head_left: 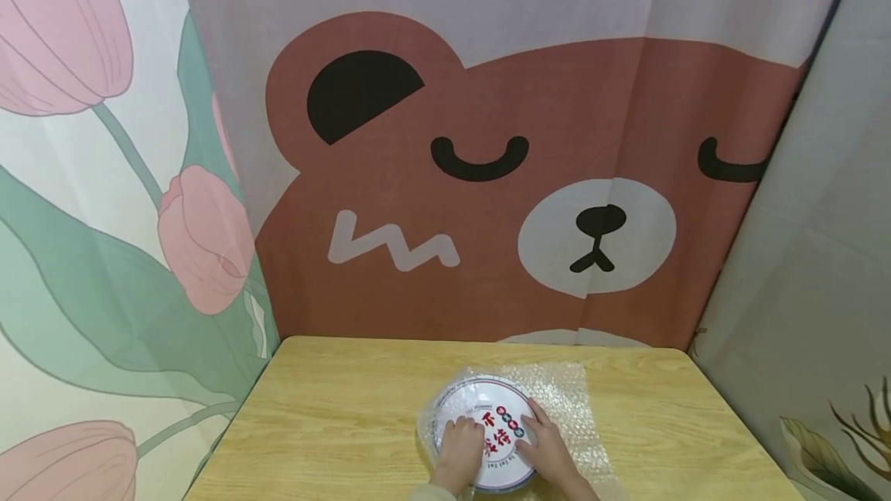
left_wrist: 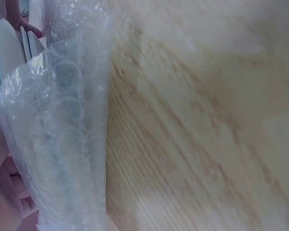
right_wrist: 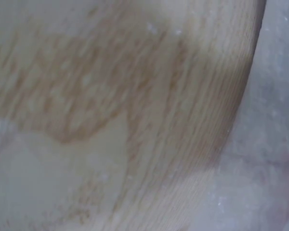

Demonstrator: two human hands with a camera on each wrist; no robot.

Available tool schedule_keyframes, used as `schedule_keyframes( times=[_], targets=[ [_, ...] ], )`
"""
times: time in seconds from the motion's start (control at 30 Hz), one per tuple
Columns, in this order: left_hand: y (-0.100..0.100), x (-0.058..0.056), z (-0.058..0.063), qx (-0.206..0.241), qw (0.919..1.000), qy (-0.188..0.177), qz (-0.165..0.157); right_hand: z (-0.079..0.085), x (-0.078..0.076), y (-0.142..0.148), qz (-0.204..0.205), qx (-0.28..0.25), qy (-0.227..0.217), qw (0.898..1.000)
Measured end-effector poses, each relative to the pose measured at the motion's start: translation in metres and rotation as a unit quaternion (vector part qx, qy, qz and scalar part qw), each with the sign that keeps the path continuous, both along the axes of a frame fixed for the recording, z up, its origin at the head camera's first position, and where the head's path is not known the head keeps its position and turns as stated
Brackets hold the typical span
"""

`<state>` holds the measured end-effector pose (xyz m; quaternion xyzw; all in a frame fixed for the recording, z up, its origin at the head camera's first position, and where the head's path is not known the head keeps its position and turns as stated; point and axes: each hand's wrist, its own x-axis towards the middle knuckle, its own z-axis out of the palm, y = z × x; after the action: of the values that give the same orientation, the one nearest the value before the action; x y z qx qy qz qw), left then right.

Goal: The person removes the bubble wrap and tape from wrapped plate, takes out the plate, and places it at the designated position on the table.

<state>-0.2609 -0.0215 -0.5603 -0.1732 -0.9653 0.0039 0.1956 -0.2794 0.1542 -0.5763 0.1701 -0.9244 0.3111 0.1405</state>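
Left hand (head_left: 461, 451), curled, grip unclear, and right hand (head_left: 547, 443), spread, have the plate (head_left: 496, 431) beneath and between them.

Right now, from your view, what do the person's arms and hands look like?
The left hand and right hand are human and ungloved. A pale sleeve shows at the left wrist; none shows on the right. I can't make out any rings.

We see a yellowish wood-grain worktop (head_left: 334, 420) with rounded far corners; directly on it, at the middle, lies clear bubble wrap (head_left: 567, 393).
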Motion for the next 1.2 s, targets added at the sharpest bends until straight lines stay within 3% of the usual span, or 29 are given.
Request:
schedule_keyframes(
  times=[0.4,0.67,0.97,1.2],
  targets=[
    [-0.0012,0.0029,0.0021,0.008,0.9999,0.014,-0.004,0.0009,0.0002,-0.0021,0.002,-0.012,-0.016,1.000],
    [-0.0010,-0.0004,0.0000,0.003,1.0000,0.009,0.001,0.0009,0.0013,-0.0022,0.002,-0.010,0.017,1.000],
    [-0.0032,0.0029,0.0027,-0.002,1.0000,0.008,-0.002,0.0027,0.0003,-0.0020,-0.004,-0.010,-0.028,1.000],
    [-0.0036,0.0041,0.0037,0.004,0.9999,0.012,-0.002,0.0021,-0.0005,-0.0015,-0.005,-0.010,-0.022,1.000]
  ],
)
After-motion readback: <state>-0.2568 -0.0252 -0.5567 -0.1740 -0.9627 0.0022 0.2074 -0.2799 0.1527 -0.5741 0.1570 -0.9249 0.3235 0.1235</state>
